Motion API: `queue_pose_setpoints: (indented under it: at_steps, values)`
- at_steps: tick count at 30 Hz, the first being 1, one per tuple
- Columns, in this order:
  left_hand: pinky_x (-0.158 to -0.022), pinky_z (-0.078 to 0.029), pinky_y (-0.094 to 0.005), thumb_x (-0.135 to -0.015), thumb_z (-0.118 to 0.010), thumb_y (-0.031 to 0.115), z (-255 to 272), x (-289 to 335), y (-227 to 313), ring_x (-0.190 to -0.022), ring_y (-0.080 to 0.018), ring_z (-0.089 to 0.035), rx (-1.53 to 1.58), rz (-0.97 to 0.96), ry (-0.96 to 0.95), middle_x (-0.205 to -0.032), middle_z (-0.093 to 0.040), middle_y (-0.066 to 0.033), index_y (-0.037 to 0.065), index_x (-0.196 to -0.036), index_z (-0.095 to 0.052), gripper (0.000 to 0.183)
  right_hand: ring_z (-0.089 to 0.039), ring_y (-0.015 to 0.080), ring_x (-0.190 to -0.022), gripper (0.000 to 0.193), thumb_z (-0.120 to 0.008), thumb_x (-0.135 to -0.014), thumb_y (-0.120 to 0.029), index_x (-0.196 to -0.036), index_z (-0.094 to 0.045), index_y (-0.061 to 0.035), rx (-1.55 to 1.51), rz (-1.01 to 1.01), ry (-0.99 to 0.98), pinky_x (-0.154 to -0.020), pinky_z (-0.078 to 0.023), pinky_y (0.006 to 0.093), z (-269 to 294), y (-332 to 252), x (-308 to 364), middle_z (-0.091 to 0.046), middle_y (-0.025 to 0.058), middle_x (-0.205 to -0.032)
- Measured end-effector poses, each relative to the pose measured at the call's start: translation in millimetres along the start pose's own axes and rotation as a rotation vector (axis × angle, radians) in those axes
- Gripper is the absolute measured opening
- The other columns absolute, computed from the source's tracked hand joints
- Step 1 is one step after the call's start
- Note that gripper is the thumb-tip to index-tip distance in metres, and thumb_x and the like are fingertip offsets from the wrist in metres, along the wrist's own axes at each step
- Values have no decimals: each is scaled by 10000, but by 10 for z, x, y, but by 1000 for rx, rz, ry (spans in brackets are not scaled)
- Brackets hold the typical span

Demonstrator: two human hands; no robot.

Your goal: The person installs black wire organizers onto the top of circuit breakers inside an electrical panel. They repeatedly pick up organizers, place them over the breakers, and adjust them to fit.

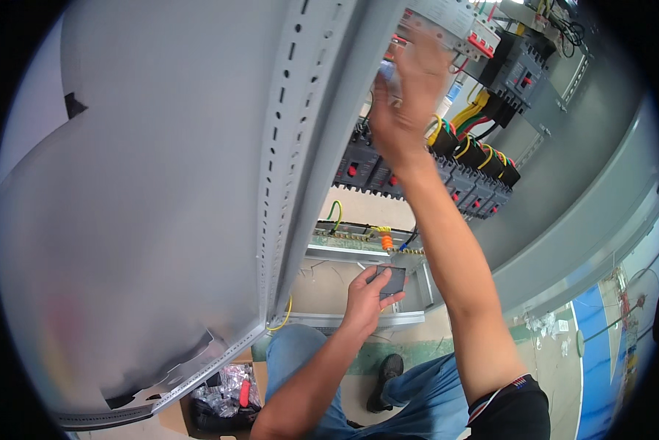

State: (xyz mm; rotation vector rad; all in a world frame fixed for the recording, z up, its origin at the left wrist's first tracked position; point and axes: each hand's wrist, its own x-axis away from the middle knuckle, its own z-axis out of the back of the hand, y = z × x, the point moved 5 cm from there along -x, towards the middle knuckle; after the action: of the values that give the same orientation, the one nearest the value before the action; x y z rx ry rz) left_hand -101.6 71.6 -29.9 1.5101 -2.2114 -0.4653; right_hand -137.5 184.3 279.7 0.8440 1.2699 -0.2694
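Observation:
My left hand is low in front of the cabinet opening, its thumb and fingers closed on a small flat dark grey plate. Higher up, my right hand reaches into the cabinet, by a white breaker with red switches. Its fingers are smeared by motion, so what they touch or hold cannot be made out. Beneath that hand runs a row of dark grey circuit breakers with red buttons, partly hidden by my right forearm. Yellow, green and red wires lead down from a larger breaker.
A grey metal door with a perforated edge strip fills the left side. An orange insulator sits on a lower rail. At bottom left, a cardboard box contains plastic bags and a red-handled tool. Scraps lie on the floor at right.

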Motion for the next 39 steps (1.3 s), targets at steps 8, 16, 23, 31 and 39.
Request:
queue_pose_setpoints:
  at_steps: [8,16,23,31,39]
  values:
    - [-852,-652,-395,-1073,-607,176,-35,8,24,-1122,-284,-729,15,-22,14,-1230,-700,-181,-7,-1255,-610,258,-478,390,-1418,410,-765,-923,-212,-1310,-688,-100,-107,-93,-127,-1159,-363,519,-6,131,65,-558,195,-1500]
    - [-909,-630,-434,-1120,-449,278,17,9,165,-1136,-290,-724,142,-78,15,-1234,-704,-176,1,-1280,-587,349,-724,300,-940,443,-833,-875,-218,-1267,-706,-53,-387,-455,-834,-822,-580,413,849,-164,606,-717,145,-1108]
    - [-985,-596,-466,-1141,-429,351,93,-65,141,-1131,-235,-698,220,-148,65,-1276,-679,-122,37,-1322,-575,390,-714,388,-939,485,-866,-818,-282,-1223,-725,-57,-356,-518,-1250,-794,-578,438,1335,-572,1772,-706,163,-1063]
    - [-838,-669,-398,-1097,-566,282,6,-25,165,-1054,-214,-729,0,-171,66,-1183,-707,-102,31,-1279,-629,316,-552,146,-672,180,-794,-912,-132,-992,-708,4,-485,-1100,-789,-617,-450,299,1713,-346,2194,-615,42,-809]
    - [-702,-669,-351,-1016,-718,207,8,-58,-14,-916,-206,-751,-232,-103,100,-1047,-724,-111,35,-1168,-670,234,-437,-1,-661,166,-756,-992,-161,-986,-712,-1,-713,-1646,-628,-591,-362,208,1980,-293,2621,-547,-87,-728]
